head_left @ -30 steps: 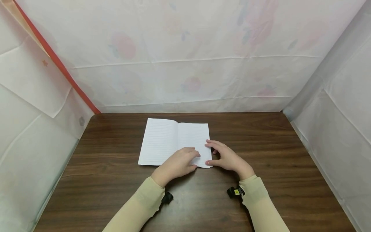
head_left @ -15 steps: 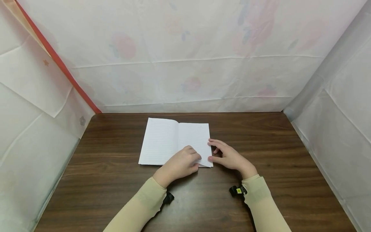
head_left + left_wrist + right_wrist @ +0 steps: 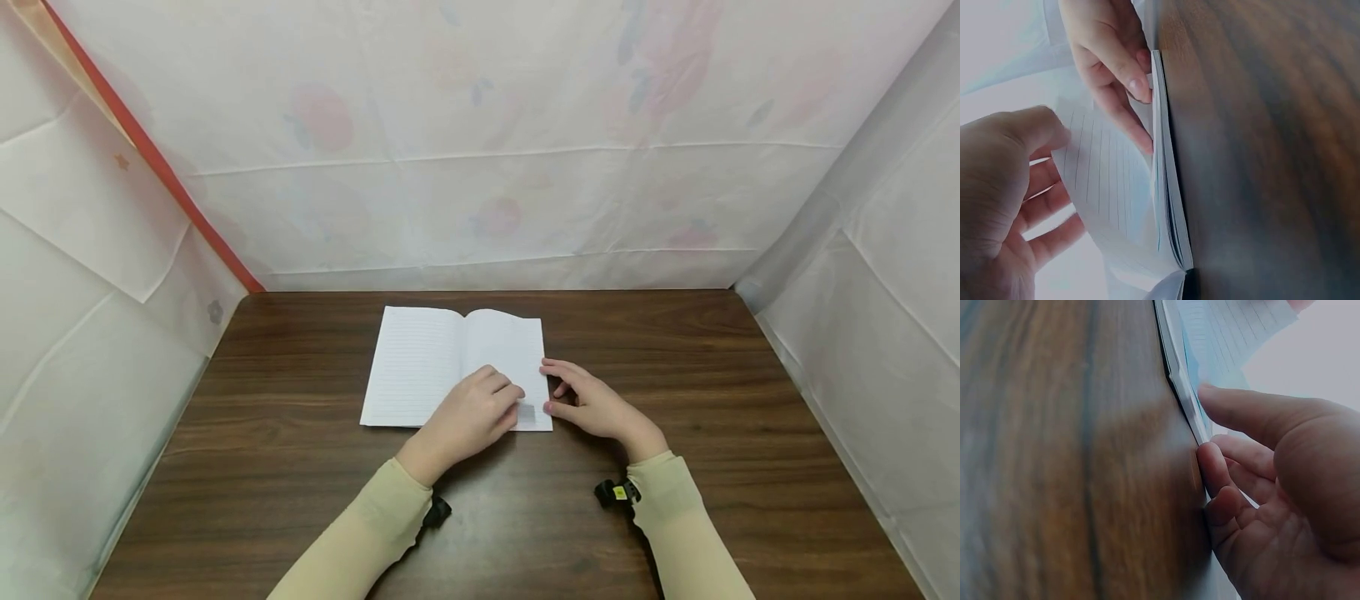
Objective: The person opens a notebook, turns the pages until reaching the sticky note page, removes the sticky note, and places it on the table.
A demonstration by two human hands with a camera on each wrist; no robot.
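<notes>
head view, hands at notebook (image 3: 450, 362) right edge, table (image 3: 712, 400) beside

one open notebook (image 3: 427, 362), two hands, one table (image 3: 675, 375)

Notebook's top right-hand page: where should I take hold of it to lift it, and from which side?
Judging by the pictures, pinch the page at its near outer corner, coming from the notebook's right edge. The sheet already bows up there under the left hand, and the right hand fingertips sit at that edge, where the leaves fan apart.
</notes>
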